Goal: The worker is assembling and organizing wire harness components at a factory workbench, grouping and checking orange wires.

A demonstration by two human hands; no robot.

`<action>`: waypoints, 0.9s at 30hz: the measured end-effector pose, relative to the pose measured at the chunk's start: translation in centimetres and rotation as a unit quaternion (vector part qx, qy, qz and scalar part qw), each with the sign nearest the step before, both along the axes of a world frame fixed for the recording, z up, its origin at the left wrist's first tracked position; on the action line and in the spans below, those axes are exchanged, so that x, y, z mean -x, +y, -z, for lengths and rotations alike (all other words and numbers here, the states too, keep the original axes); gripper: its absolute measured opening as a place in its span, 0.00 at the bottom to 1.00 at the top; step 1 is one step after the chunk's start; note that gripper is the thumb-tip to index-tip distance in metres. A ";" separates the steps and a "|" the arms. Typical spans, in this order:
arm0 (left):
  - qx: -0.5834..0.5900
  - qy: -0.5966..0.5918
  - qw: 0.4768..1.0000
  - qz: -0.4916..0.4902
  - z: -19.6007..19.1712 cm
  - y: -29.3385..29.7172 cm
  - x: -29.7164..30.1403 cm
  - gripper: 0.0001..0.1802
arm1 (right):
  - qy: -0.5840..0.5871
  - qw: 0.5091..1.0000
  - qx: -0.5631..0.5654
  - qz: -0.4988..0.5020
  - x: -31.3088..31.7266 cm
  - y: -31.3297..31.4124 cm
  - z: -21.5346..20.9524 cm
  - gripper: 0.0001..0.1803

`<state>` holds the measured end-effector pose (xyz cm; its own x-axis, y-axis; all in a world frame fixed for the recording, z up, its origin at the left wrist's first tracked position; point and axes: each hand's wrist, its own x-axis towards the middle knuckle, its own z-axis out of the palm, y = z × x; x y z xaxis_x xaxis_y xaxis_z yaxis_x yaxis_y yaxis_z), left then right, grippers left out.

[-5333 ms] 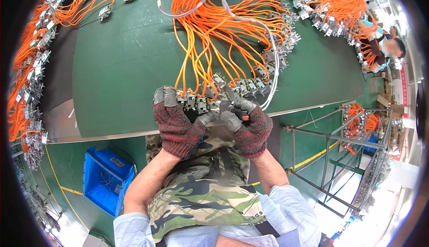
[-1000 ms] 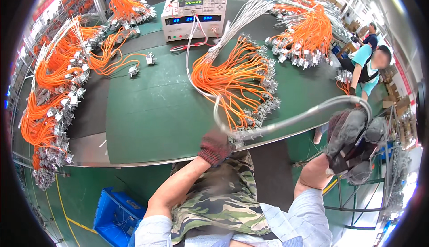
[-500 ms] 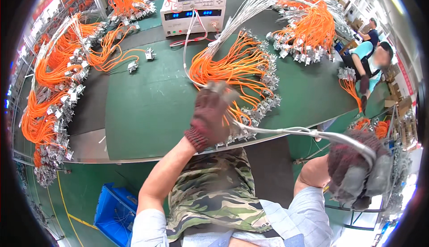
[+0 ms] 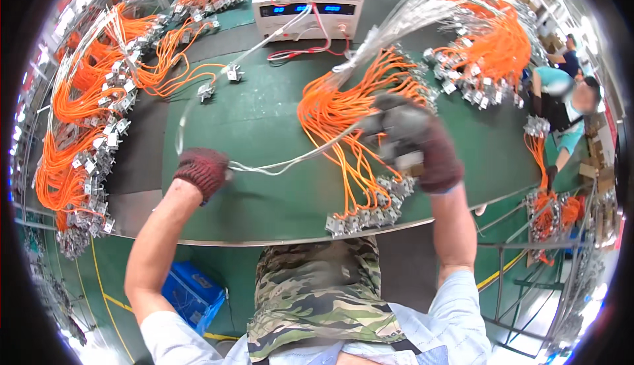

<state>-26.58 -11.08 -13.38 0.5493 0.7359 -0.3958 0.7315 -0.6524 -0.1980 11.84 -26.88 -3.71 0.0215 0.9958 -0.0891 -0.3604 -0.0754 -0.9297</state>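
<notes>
My left hand (image 4: 201, 172), in a dark red knitted glove, is closed over the green mat left of centre. A pair of thin white cables (image 4: 274, 169) sags between it and my right hand (image 4: 413, 137). Another whitish cable rises from the left hand toward the bench tester (image 4: 310, 10). My right hand, in a glove with grey coated fingers, is blurred over the orange cable bundle (image 4: 327, 107); the white cables run into its curled fingers. Small metal connectors (image 4: 370, 213) edge the bundle near the table's front. White cable ends (image 4: 360, 51) are gathered behind it.
More orange cables with connectors lie in heaps at the left (image 4: 66, 160) and back right (image 4: 495, 48). Two loose connectors (image 4: 206, 92) sit on the mat. A blue bin (image 4: 193, 292) stands below the table. A co-worker (image 4: 568, 107) handles cables at the right.
My left hand has moved left, off the orange bundle. My right hand has come in from beyond the table's right edge to over the bundle. The white cables now stretch between both hands.
</notes>
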 end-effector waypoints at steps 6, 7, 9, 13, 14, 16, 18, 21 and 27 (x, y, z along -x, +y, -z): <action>0.066 0.060 0.996 0.005 1.2 1.1 3.8 0.14 | -0.498 0.865 -0.055 -0.035 8.9 20.1 2.1 0.29; 0.073 0.037 0.997 0.011 1.5 0.7 2.4 0.15 | -0.532 0.846 -0.034 -0.036 8.4 23.5 3.3 0.27; 0.090 0.001 0.996 0.021 1.5 -0.3 1.0 0.17 | -0.624 0.781 -0.007 -0.023 8.5 28.3 4.9 0.24; 0.029 -0.104 0.994 -0.023 3.7 -0.9 0.2 0.13 | -0.692 0.720 0.050 0.020 8.9 32.3 10.0 0.22; 0.040 -0.119 0.991 -0.035 4.3 -0.7 0.2 0.12 | -0.722 0.690 0.042 0.013 9.8 31.9 9.1 0.25; 0.057 -0.122 0.989 -0.060 4.2 0.2 0.3 0.12 | -0.759 0.651 -0.009 0.011 10.2 30.5 8.6 0.33; 0.067 -0.107 0.989 -0.083 3.7 1.7 -0.1 0.15 | -0.796 0.605 -0.015 0.021 9.9 28.5 7.4 0.34; 0.096 -0.157 0.982 -0.047 3.2 3.3 0.2 0.16 | -0.780 0.600 -0.165 0.063 7.9 24.8 4.4 0.30; 0.096 -0.179 0.978 -0.035 5.1 2.3 1.1 0.16 | -0.499 0.850 0.042 0.161 7.1 12.1 4.9 0.15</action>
<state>-27.65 -8.75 -18.44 0.6295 0.7070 -0.3223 0.7754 -0.5987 0.2010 4.70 -14.77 -8.59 0.3975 0.9154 0.0637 0.5916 -0.2026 -0.7804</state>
